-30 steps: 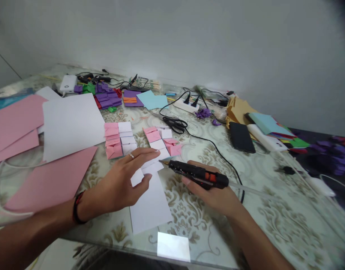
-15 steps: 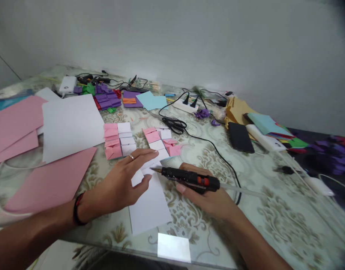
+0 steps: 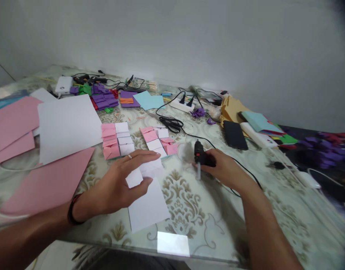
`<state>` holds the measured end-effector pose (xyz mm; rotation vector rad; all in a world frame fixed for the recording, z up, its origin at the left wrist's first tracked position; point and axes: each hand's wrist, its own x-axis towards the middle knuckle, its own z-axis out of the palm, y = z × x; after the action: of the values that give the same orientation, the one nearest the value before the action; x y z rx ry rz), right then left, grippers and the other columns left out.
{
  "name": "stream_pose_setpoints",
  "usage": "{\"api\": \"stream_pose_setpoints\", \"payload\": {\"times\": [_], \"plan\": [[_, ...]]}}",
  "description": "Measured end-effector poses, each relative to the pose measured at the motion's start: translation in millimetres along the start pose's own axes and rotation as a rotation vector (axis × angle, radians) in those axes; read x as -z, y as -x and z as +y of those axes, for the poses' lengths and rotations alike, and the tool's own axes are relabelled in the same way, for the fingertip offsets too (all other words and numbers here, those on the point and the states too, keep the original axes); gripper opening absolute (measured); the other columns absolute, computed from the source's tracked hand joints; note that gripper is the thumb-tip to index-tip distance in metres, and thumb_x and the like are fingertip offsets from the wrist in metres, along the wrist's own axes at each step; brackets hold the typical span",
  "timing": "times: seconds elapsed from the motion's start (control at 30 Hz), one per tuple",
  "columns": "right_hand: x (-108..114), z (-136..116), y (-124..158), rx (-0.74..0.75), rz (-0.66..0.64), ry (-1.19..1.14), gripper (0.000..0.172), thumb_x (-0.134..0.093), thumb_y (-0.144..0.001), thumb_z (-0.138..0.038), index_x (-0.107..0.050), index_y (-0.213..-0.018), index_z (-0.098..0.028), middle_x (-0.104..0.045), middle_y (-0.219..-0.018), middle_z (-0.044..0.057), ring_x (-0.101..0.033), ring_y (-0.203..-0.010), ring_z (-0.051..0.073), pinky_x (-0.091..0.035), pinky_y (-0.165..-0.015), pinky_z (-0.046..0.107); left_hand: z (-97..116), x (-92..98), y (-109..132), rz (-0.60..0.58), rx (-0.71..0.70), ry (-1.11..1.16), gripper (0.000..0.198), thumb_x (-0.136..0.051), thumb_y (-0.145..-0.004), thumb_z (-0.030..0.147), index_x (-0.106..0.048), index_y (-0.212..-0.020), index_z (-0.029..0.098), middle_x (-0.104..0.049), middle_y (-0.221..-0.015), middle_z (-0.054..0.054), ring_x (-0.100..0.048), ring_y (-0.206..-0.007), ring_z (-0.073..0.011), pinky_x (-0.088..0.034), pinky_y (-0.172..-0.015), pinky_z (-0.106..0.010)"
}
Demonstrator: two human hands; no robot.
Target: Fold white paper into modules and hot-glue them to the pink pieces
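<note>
The left hand (image 3: 119, 183) is lying flat and spread, palm down, on a white folded sheet of paper (image 3: 148, 204) at the near edge of the table, fingers reaching out over the paper's folded upper end and the thumb pressing on the sheet lower down. There is a ring on one finger and a dark band at the wrist. The right hand (image 3: 220, 168) is sitting well to the right of the paper, fingers curled and closed around a black hot glue gun (image 3: 200, 155). The gun is standing nearly upright on the glass-topped patterned table (image 3: 189, 210), blurred, with a pale glue stick showing below it and a black power cord (image 3: 240, 165) running away behind the hand. I cannot tell which way the nozzle is pointing.

Just beyond the left fingertips, two rows of pink and white folded paper pieces are lying: one block (image 3: 116, 139) to the left, another (image 3: 159, 140) to the right, touching the upper end of the white sheet. Black-handled scissors (image 3: 171, 123) are resting behind them. To the far left, large pink sheets (image 3: 45, 180) and a large white sheet (image 3: 67, 125) are overlapping. At the back, purple folded papers (image 3: 106, 99), a light blue square of paper (image 3: 148, 100) and a white power strip (image 3: 185, 105) are lining the wall. On the right a black phone (image 3: 234, 134) is lying beside a stack of coloured paper (image 3: 262, 125).
</note>
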<state>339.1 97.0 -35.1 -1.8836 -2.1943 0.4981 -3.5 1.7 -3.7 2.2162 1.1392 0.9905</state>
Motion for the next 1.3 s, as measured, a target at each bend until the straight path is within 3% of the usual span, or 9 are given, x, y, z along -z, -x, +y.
{"api": "stream_pose_setpoints", "payload": {"times": [0.1,0.17,0.27,0.43,0.53,0.77,0.93,1.1,1.3], "plan": [[5,23,-1,0.080,0.007,-0.027,0.040,-0.076,-0.076,-0.040,-0.067,-0.110,-0.020,-0.068,-0.116,0.015,-0.066,-0.108,0.034,-0.052,-0.099,0.052,2,0.8,1,-0.006,-0.031,0.054,0.049,-0.063,-0.096,0.014,-0.055,-0.143,0.022,-0.066,-0.144,-0.006,-0.062,-0.134,-0.0186,-0.049,-0.116,-0.032],[14,20,5,0.153,0.065,-0.062,0.046,-0.076,-0.078,-0.041,-0.066,-0.119,-0.022,-0.063,-0.129,0.016,-0.059,-0.124,0.037,-0.045,-0.110,0.058,4,1.4,2,0.003,-0.047,0.080,0.047,-0.063,-0.095,0.013,-0.056,-0.141,0.022,-0.067,-0.142,-0.006,-0.063,-0.133,-0.0181,-0.050,-0.115,-0.032],[27,-19,25,0.307,0.096,-0.208,0.042,-0.074,-0.087,-0.042,-0.063,-0.124,-0.026,-0.059,-0.135,0.013,-0.059,-0.125,0.033,-0.047,-0.111,0.055,7,1.9,2,0.012,-0.071,0.105,0.044,-0.064,-0.094,0.012,-0.059,-0.136,0.022,-0.069,-0.139,-0.006,-0.065,-0.129,-0.0182,-0.052,-0.113,-0.031],[19,-103,48,0.501,-0.186,-0.698,0.023,-0.058,-0.104,-0.040,-0.066,-0.121,-0.027,-0.069,-0.111,0.007,-0.069,-0.099,0.020,-0.058,-0.087,0.034,7,0.8,1,-0.011,-0.043,0.170,0.046,-0.064,-0.093,0.010,-0.059,-0.137,0.024,-0.070,-0.137,-0.005,-0.068,-0.123,-0.0175,-0.056,-0.105,-0.029],[0,-117,44,0.472,-0.181,-0.944,0.019,-0.060,-0.104,-0.038,-0.068,-0.118,-0.027,-0.070,-0.095,0.003,-0.067,-0.083,0.015,-0.055,-0.075,0.028,5,0.2,0,-0.019,0.003,0.226,0.051,-0.064,-0.092,0.009,-0.058,-0.139,0.026,-0.070,-0.137,-0.004,-0.069,-0.120,-0.0172,-0.060,-0.094,-0.025],[-28,-108,41,0.428,-0.203,-1.201,0.019,-0.063,-0.103,-0.039,-0.077,-0.104,-0.026,-0.069,-0.081,0.002,-0.066,-0.076,0.014,-0.054,-0.074,0.027,4,-0.5,-2,-0.017,0.031,0.264,0.044,-0.069,-0.091,0.012,-0.063,-0.132,0.027,-0.076,-0.120,0.000,-0.073,-0.091,-0.0112,-0.062,-0.080,-0.020],[-28,-110,43,0.318,-0.276,-1.311,0.029,-0.065,-0.099,-0.048,-0.078,-0.098,-0.022,-0.070,-0.088,0.004,-0.065,-0.076,0.015,-0.058,-0.066,0.027,2,-2.2,-1,0.000,-0.050,0.250,0.039,-0.071,-0.092,0.013,-0.067,-0.128,0.027,-0.079,-0.120,-0.001,-0.077,-0.090,-0.0119,-0.065,-0.077,-0.020],[-22,-117,44,0.224,-0.339,-1.294,0.022,-0.083,-0.084,-0.039,-0.074,-0.092,-0.021,-0.066,-0.081,0.000,-0.061,-0.065,0.011,-0.056,-0.060,0.024,-2,-2.7,1,-0.030,-0.019,0.167,0.027,-0.070,-0.094,0.016,-0.070,-0.119,0.026,-0.081,-0.119,-0.003,-0.079,-0.089,-0.0151,-0.066,-0.070,-0.022],[-20,-122,47,0.158,-0.298,-1.232,0.028,-0.088,-0.076,-0.040,-0.071,-0.086,-0.020,-0.062,-0.074,-0.002,-0.058,-0.066,0.012,-0.052,-0.062,0.026,2,0.4,0,-0.099,0.006,0.212,0.018,-0.069,-0.095,0.018,-0.072,-0.111,0.025,-0.079,-0.115,-0.003,-0.077,-0.099,-0.0158,-0.065,-0.080,-0.024]]}}
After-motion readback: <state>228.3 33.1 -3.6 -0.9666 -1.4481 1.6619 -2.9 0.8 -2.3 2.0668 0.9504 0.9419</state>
